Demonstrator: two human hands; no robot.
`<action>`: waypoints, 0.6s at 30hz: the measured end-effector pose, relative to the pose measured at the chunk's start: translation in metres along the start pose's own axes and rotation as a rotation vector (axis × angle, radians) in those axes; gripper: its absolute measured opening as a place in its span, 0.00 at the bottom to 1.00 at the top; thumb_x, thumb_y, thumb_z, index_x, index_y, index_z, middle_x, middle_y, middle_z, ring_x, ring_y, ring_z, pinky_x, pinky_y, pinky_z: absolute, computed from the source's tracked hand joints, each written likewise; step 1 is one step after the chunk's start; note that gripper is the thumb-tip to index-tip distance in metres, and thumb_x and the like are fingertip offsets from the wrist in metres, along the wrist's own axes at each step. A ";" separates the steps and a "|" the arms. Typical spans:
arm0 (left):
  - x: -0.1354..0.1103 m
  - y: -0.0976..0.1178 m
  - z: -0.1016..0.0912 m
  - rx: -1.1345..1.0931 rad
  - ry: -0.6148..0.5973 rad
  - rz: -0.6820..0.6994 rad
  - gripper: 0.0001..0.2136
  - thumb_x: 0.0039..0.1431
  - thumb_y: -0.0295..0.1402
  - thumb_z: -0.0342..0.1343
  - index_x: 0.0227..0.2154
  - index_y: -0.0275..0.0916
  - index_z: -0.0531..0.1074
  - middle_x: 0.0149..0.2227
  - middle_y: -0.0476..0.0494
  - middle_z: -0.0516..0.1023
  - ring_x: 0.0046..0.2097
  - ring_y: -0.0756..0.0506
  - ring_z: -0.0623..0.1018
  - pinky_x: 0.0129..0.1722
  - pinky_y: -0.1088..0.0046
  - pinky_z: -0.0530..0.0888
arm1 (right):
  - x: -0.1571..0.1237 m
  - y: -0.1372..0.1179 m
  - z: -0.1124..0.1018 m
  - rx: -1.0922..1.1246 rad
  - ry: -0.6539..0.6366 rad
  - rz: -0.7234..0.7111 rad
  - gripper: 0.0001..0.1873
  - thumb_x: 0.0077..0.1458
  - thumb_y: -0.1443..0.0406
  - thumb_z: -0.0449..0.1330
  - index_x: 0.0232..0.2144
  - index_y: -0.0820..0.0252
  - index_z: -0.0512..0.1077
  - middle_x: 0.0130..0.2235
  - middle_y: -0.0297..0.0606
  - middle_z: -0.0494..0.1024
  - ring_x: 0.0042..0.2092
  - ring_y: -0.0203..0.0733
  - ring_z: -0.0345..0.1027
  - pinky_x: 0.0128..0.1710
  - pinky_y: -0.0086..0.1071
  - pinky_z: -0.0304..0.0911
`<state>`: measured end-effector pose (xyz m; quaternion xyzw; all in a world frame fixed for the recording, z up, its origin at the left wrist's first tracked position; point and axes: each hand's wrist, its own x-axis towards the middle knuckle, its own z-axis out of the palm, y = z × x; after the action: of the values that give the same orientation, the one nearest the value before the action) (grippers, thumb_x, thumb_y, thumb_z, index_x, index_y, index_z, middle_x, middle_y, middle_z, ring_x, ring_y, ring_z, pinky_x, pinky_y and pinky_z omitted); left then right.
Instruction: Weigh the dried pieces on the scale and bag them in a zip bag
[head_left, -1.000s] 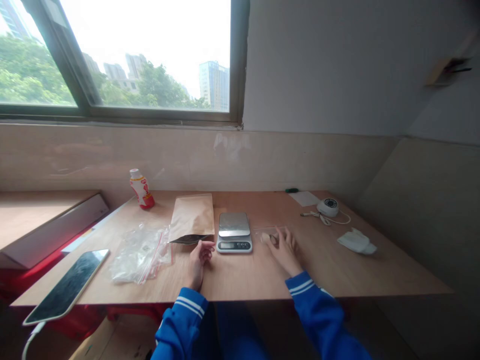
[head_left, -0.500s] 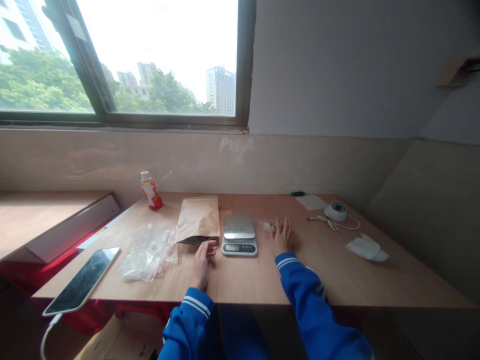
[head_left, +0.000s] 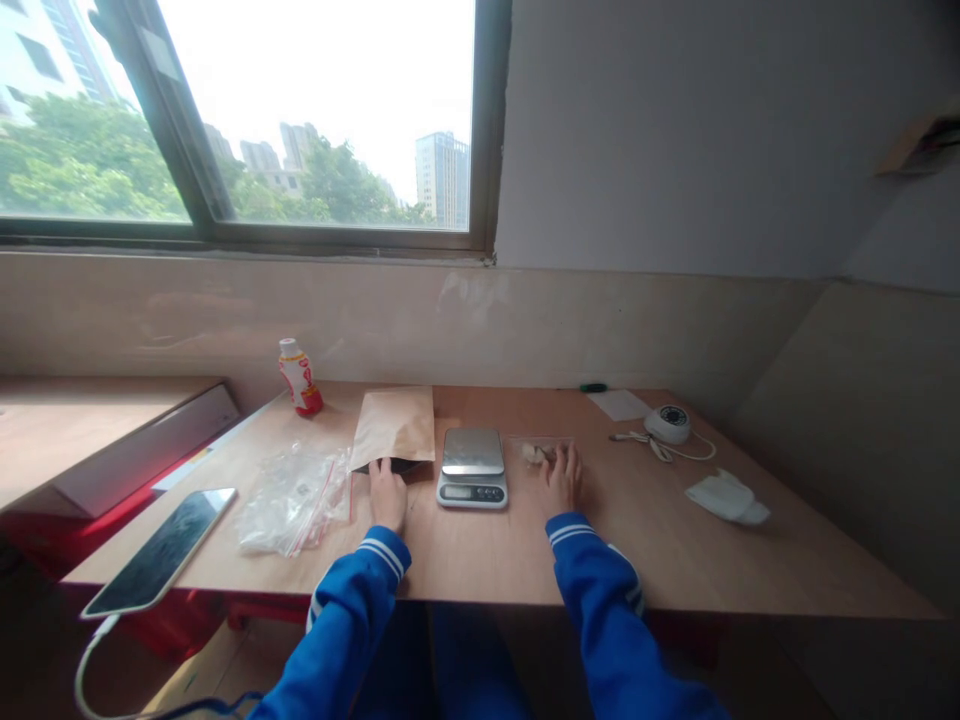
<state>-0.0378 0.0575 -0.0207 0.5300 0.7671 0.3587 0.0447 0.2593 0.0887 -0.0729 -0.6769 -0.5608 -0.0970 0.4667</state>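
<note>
My left hand is at the mouth of a brown kraft paper bag, fingers stretched forward at its dark opening; the fingertips are partly hidden. On the right, my right hand rests on the table with its fingers apart, touching the near right part of a small clear plastic bag. Pale pieces show in that bag, too small to name. A digital kitchen scale stands between my hands, its metal plate bare.
Clear zip bags lie left of the paper bag, with a phone on a cable beyond them. A red and white bottle stands at the back left. Rightward are white paper, a white corded device and a crumpled white item.
My left hand has moved left and forward to the paper bag's opening. My right hand has shifted only slightly, and more of the small clear bag shows. The view has moved a little.
</note>
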 end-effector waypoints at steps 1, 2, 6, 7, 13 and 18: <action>0.002 0.001 -0.002 0.046 -0.031 0.004 0.18 0.57 0.23 0.41 0.49 0.30 0.66 0.53 0.26 0.66 0.54 0.37 0.70 0.50 0.62 0.69 | 0.000 0.000 0.000 0.000 0.001 0.000 0.27 0.59 0.59 0.41 0.52 0.74 0.64 0.61 0.60 0.55 0.62 0.59 0.47 0.56 0.53 0.50; 0.004 0.001 -0.003 0.090 -0.063 0.003 0.17 0.59 0.25 0.40 0.48 0.29 0.67 0.51 0.26 0.67 0.51 0.36 0.72 0.47 0.61 0.70 | 0.000 0.001 0.001 0.000 0.002 -0.001 0.27 0.59 0.59 0.40 0.52 0.74 0.64 0.61 0.60 0.55 0.62 0.58 0.47 0.57 0.52 0.50; 0.010 0.004 -0.002 0.237 -0.172 -0.015 0.17 0.62 0.35 0.41 0.44 0.29 0.70 0.44 0.24 0.73 0.41 0.34 0.78 0.39 0.58 0.72 | 0.000 0.005 0.008 -0.014 -0.013 -0.005 0.26 0.59 0.59 0.40 0.51 0.72 0.64 0.61 0.58 0.56 0.61 0.58 0.47 0.56 0.53 0.51; 0.012 0.004 -0.001 0.270 -0.193 -0.014 0.17 0.61 0.36 0.43 0.43 0.29 0.71 0.43 0.24 0.73 0.41 0.34 0.78 0.39 0.58 0.71 | 0.000 0.006 0.010 -0.016 -0.028 -0.006 0.26 0.59 0.60 0.40 0.51 0.71 0.64 0.61 0.58 0.56 0.62 0.58 0.47 0.56 0.53 0.51; 0.021 0.006 0.004 0.381 -0.260 0.019 0.18 0.60 0.37 0.44 0.35 0.29 0.75 0.40 0.23 0.76 0.43 0.31 0.77 0.40 0.56 0.70 | -0.002 0.007 0.016 -0.072 -0.148 -0.007 0.26 0.55 0.66 0.42 0.54 0.72 0.62 0.61 0.56 0.57 0.64 0.56 0.44 0.59 0.49 0.49; 0.022 0.006 0.004 0.372 -0.262 0.057 0.18 0.59 0.38 0.43 0.35 0.31 0.76 0.39 0.26 0.77 0.43 0.32 0.77 0.38 0.58 0.70 | -0.004 0.002 0.012 -0.114 -0.171 0.002 0.29 0.53 0.67 0.43 0.57 0.71 0.59 0.63 0.53 0.56 0.64 0.56 0.43 0.61 0.49 0.47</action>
<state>-0.0411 0.0789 -0.0130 0.5927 0.7923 0.1402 0.0354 0.2547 0.0953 -0.0827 -0.7088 -0.5915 -0.0701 0.3780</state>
